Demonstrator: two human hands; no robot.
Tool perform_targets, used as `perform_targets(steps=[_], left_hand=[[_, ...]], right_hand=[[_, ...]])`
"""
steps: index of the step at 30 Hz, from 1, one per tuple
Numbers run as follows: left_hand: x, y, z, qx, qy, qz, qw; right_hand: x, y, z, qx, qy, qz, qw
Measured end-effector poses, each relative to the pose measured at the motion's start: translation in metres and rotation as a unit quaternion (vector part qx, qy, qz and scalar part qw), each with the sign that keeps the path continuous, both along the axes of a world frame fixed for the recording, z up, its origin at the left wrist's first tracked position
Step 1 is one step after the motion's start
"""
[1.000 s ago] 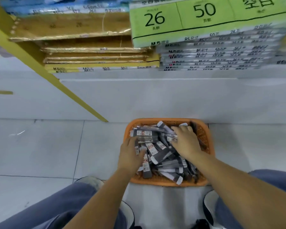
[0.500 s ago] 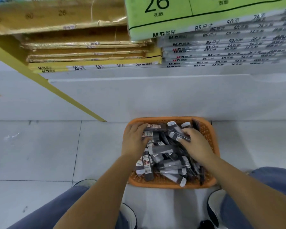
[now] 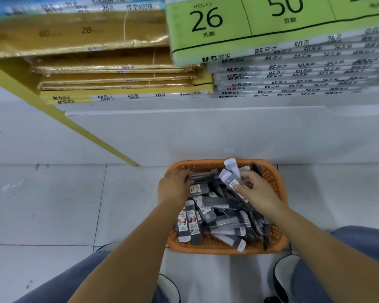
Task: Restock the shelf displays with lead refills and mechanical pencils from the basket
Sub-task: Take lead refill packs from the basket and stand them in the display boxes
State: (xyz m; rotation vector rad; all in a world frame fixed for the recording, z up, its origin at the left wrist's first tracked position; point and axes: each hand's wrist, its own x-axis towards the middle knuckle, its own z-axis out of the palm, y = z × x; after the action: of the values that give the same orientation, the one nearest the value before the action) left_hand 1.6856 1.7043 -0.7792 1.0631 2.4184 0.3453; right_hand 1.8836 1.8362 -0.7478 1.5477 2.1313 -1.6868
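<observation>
An orange plastic basket (image 3: 276,178) stands on the floor between my feet, heaped with several dark, white-capped packs of lead refills and mechanical pencils (image 3: 217,217). My left hand (image 3: 173,189) lies at the basket's far left, fingers curled around a dark pack (image 3: 202,177). My right hand (image 3: 258,193) is at the far right, pinching a few slim packs (image 3: 230,177) whose white tops stick up above the pile.
Above the basket runs a white shelf base (image 3: 206,136). Stacks of yellow loose-leaf paper packs (image 3: 118,84) and grey and green refill packs (image 3: 293,68) lie on the bottom shelf. A yellow shelf edge (image 3: 85,130) slants at left. White floor tiles (image 3: 53,204) surround my knees.
My left hand slid from the near left of the pile to the far left and closed on a pack. My right hand drew a few packs upright at the far right.
</observation>
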Motion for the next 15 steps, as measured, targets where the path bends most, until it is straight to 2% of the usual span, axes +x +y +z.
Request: perform_targets(steps=[2,4,7,11,15], left_hand=[[0.003,-0.007,0.014,0.020,-0.035,0.054,0.998],[0.007,-0.015,0.031,0.053,-0.122,0.111,0.985],[0.018,-0.024,0.063,0.146,-0.289,0.182,0.928],[0.031,-0.033,0.114,0.198,-0.435,0.186,0.859],[0.039,-0.039,0.163,0.234,-0.515,0.157,0.810]], right_hand=[[-0.003,-0.001,0.009,-0.020,0.014,-0.011,1.000],[-0.007,-0.004,0.023,-0.044,0.032,-0.018,0.998],[-0.016,-0.009,0.050,-0.075,0.092,-0.027,0.993],[-0.024,-0.024,0.093,-0.086,0.187,-0.046,0.978],[-0.029,-0.040,0.133,-0.093,0.246,-0.062,0.963]])
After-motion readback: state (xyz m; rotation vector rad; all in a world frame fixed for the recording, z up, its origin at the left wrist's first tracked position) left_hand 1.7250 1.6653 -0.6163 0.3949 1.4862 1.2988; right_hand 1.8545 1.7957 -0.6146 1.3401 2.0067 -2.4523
